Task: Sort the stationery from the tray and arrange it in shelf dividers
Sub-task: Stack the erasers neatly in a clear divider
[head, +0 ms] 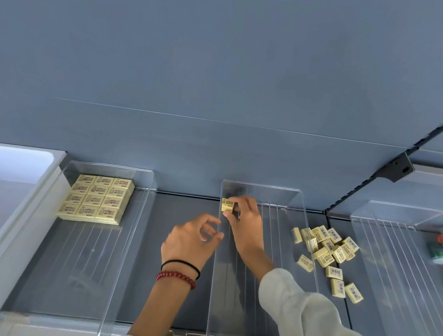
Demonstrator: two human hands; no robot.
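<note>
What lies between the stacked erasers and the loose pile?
Head view: the left hand, the right hand pinching an eraser, and a clear divider.

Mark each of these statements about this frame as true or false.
1. The right hand pinches a small yellow box at the back of the middle divider. True.
2. The left hand holds a box too. False: its fingers are loosely curled and hold nothing.
3. The left divider holds a neat block of yellow boxes. True.
4. The loose boxes lie to the left of both hands. False: they lie scattered on the shelf to the right of the hands.
5. The red bead bracelet is on the right wrist. False: it is on the left wrist, and the right arm wears a pale sleeve.
</note>
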